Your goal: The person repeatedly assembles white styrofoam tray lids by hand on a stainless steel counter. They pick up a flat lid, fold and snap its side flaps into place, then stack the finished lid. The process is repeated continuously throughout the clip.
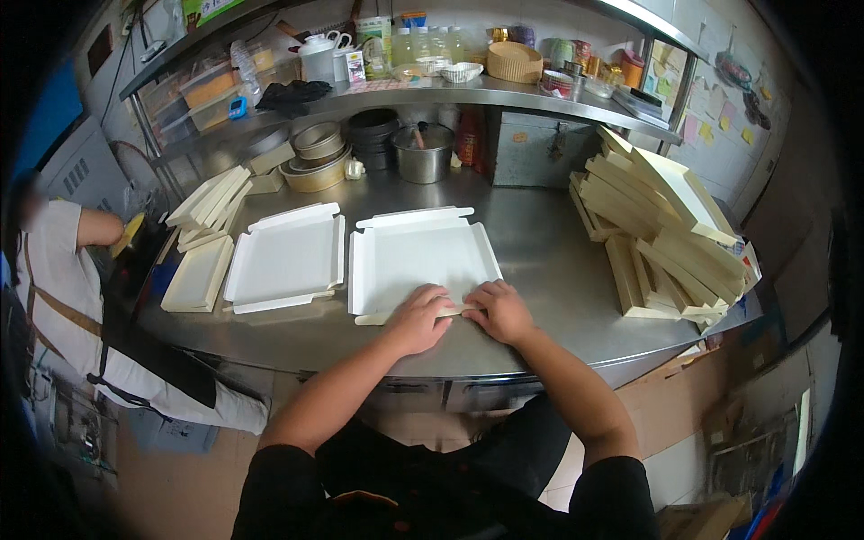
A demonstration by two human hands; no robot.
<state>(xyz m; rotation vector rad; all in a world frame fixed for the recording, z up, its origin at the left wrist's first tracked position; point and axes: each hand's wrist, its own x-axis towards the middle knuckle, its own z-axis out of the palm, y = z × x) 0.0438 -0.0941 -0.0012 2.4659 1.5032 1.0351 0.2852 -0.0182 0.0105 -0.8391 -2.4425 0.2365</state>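
In front of me on the steel table lies a partly folded cardboard box blank (423, 252), its inside white and its side flaps bent upward. My left hand (418, 321) and my right hand (499, 310) are side by side at its near edge. Fingers of both hands are bent over the near flap and pinch it. Just left of it lies a second white box blank (283, 256) with raised flaps. No hand touches that one. My fingertips partly hide the near flap.
Tall, leaning stacks of folded box trays (652, 225) stand at the right. More trays (198, 273) sit at the left. Behind are round pans (319, 166), a steel pot (423, 155) and a metal box (538, 148) below a loaded shelf (414, 90). A co-worker (67, 261) stands at left.
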